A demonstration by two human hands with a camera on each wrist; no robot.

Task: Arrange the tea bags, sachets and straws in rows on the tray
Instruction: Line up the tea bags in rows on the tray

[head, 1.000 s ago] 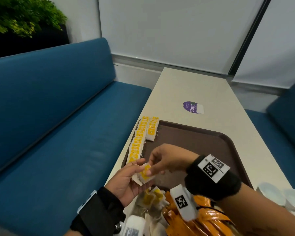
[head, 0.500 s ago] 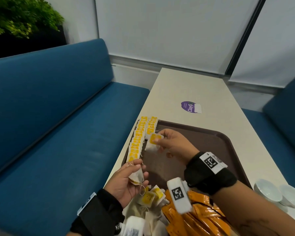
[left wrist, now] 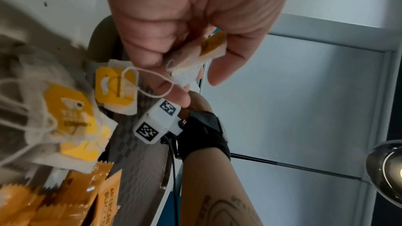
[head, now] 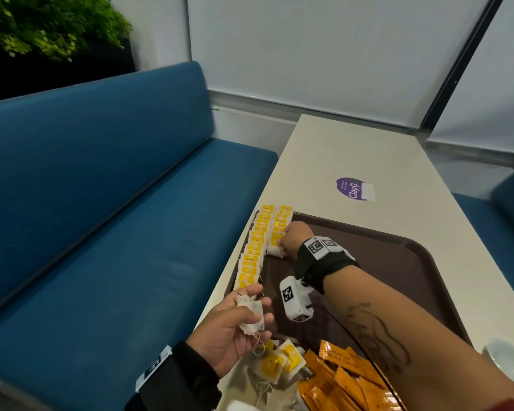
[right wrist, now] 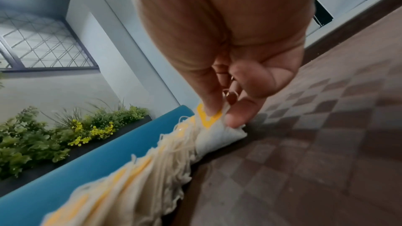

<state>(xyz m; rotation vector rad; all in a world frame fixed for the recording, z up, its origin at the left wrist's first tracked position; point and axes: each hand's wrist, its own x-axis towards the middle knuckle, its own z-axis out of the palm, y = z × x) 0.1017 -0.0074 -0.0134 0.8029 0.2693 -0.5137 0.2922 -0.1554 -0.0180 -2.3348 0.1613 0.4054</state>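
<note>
Setting a tea bag (head: 275,247) into the second row on the tray (head: 398,262).
Right hand (head: 294,237) fingers pinched it to extend the row; left hand (head: 235,327) gripped another bag (head: 251,317), apparently queued next.

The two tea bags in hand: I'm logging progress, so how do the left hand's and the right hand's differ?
The left hand holds its tea bag in the air, off the tray; the right hand pinches its tea bag down at the near end of the second row. The left one's string dangles loose. Both are white with yellow tags.
</note>
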